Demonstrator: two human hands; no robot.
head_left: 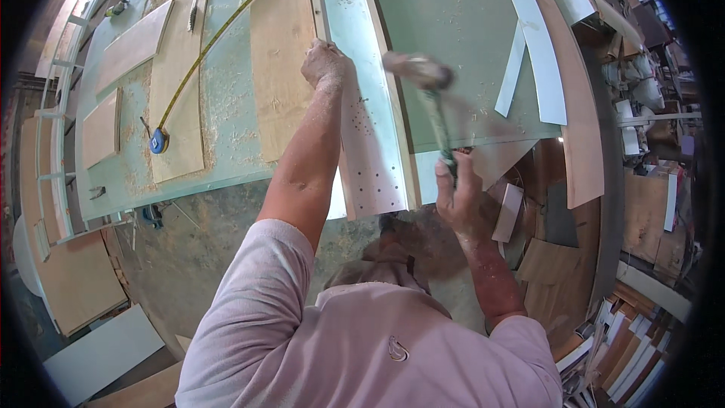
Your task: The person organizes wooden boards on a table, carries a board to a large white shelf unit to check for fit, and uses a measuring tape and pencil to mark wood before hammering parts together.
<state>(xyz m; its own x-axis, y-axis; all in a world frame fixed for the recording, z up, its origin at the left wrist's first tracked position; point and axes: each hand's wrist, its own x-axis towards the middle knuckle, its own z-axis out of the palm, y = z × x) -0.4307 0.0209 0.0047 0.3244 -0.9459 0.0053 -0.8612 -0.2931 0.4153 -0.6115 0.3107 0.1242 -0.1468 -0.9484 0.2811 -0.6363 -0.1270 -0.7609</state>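
Note:
My right hand (459, 193) is closed round the handle of a hammer (436, 109), held above the work table; its head is smeared by motion. Farther left, my left hand (326, 66) is curled over a narrow wooden strip (319, 0), though its fingertips are partly hidden. That strip runs along the left side of a long white panel (374, 170) dotted with small holes. Another wooden strip (393, 98) borders the panel's right side, below the hammer head.
Left of the panel lie wooden boards (279, 53), sawdust and a blue tape measure (158, 140) with its yellow blade pulled out. A curved white strip (540, 53) lies on the green tabletop (453, 23) at right. Offcuts (627, 347) stand at lower right.

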